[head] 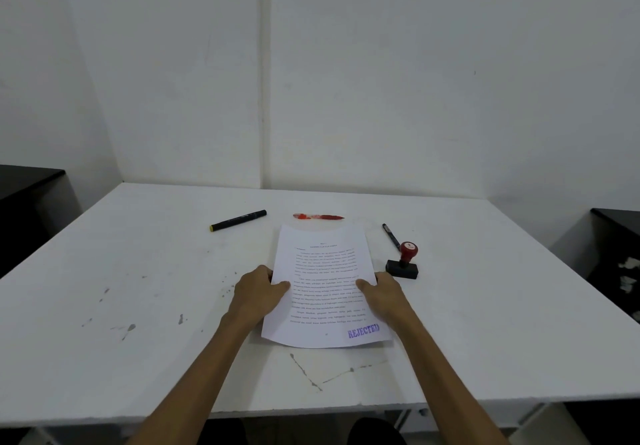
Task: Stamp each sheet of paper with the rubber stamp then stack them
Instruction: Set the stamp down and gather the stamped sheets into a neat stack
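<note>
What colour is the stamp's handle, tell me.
Red, on a black base; stamp, head view.

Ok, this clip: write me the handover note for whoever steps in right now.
Left hand: holds the paper's left edge, thumb on top.
Right hand: holds the right edge the same way.
Paper: centre of table, top sheet marked REJECTED at its near right corner. How many sheets are under it cannot be told.
Stamp: standing on the table right of the paper, untouched.
Done: top sheet stamped.
Left: check for unstamped sheets, square the stack.
</note>
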